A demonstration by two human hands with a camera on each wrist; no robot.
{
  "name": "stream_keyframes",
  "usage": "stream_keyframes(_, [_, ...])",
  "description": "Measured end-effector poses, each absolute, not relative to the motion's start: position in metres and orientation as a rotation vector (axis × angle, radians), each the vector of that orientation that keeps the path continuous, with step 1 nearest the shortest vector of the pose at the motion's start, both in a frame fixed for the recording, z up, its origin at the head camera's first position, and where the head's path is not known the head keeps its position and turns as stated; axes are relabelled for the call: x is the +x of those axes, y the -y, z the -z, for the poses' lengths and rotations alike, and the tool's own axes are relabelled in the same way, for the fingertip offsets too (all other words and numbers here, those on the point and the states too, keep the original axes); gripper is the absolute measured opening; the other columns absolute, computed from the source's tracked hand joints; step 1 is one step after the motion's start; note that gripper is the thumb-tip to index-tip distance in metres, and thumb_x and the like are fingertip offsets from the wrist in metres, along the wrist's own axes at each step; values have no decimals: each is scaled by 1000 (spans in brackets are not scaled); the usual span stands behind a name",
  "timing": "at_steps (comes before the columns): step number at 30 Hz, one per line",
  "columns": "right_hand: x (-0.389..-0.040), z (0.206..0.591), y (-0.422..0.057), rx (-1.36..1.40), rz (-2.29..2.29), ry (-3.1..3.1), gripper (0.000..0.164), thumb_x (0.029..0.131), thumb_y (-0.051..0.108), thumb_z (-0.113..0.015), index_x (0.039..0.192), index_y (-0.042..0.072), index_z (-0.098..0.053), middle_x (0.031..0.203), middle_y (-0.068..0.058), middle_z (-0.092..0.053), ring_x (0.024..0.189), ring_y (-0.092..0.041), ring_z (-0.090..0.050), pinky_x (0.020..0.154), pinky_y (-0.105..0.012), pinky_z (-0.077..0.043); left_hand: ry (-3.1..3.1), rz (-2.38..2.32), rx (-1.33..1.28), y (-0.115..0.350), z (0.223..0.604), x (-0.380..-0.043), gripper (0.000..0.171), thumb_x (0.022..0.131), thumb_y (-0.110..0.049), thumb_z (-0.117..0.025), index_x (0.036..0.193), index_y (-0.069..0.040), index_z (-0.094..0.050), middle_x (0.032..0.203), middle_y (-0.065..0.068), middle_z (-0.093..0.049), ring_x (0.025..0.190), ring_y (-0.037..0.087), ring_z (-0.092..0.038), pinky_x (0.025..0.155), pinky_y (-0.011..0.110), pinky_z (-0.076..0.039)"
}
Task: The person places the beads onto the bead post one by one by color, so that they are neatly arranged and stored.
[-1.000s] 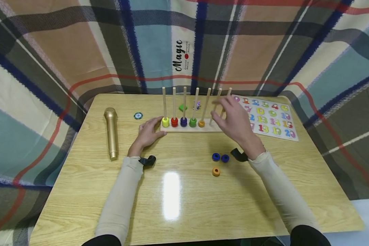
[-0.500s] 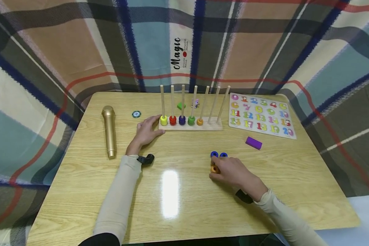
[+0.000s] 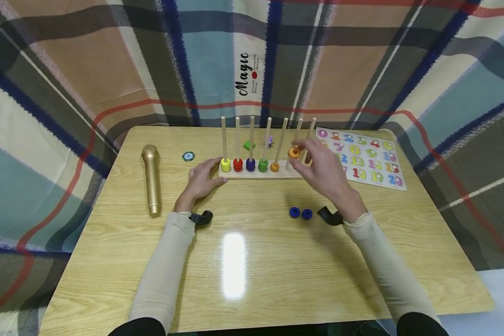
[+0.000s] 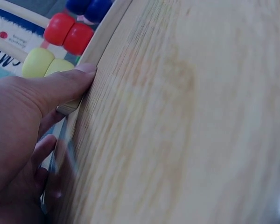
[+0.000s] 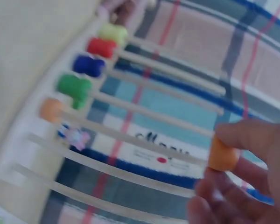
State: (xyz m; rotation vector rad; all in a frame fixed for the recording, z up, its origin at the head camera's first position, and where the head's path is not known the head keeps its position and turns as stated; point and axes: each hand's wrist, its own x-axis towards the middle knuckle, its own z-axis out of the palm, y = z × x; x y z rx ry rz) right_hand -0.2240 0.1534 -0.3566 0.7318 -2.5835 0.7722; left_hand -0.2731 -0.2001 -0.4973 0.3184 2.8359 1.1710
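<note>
A wooden peg stand (image 3: 287, 173) with several upright pegs lies across the table. Yellow beads (image 3: 225, 165), red beads (image 3: 237, 164), blue beads (image 3: 250, 164), green beads (image 3: 262, 165) and an orange bead (image 3: 275, 166) sit low on separate pegs; the two right-hand pegs are bare. My left hand (image 3: 201, 181) grips the stand's left end, thumb (image 4: 70, 84) along its front edge. Between thumb and fingers my right hand (image 3: 325, 170) pinches another orange bead (image 5: 223, 154), close to the tip of the peg with one orange bead in the right wrist view.
Two loose blue beads (image 3: 300, 213) lie in front of the stand. A gold microphone-shaped object (image 3: 152, 182) lies left, near a round chip (image 3: 188, 156). Behind the pegs are a green piece (image 3: 248, 145) and a small figure (image 3: 269, 142). A number board (image 3: 375, 163) lies right.
My right hand went from the pegs to the loose beads, took the orange one, and lifted it back to the pegs. My left hand stays on the stand. The purple block is now hidden.
</note>
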Motion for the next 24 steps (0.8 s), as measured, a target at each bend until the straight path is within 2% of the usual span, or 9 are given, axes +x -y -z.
stream_keyframes(8, [-265,326,-134,658,-771,2460,33,102,16,-74,133,6,-70,121,-14,-70,87,-30,-64,70,-42,-46,-2837,-1183,327,197,496,-274,77,100,-29,-77,165,-11,-40,169,18,-41,159,39,-31,122,60,-14])
stream_keyframes(18, [-277,322,-126,580,-679,2545,37,105,19,-71,140,8,-69,124,-13,-69,86,-29,-63,72,-44,-49,-2844,-1173,306,198,494,-273,78,99,-29,-78,165,-11,-41,169,17,-42,159,38,-32,121,59,-15])
stream_keyframes(21, [-278,322,-125,557,-645,2604,39,106,21,-70,142,9,-68,127,-14,-69,91,-30,-62,75,-46,-51,-2845,-1166,305,199,495,-273,78,99,-29,-78,165,-11,-41,169,18,-41,159,38,-31,122,59,-15])
stream_keyframes(24, [-280,322,-123,550,-607,2672,40,105,23,-71,142,8,-68,133,-16,-70,105,-34,-64,82,-50,-54,-2843,-1166,301,200,496,-273,78,99,-30,-78,165,-11,-41,169,18,-41,159,38,-31,122,60,-15])
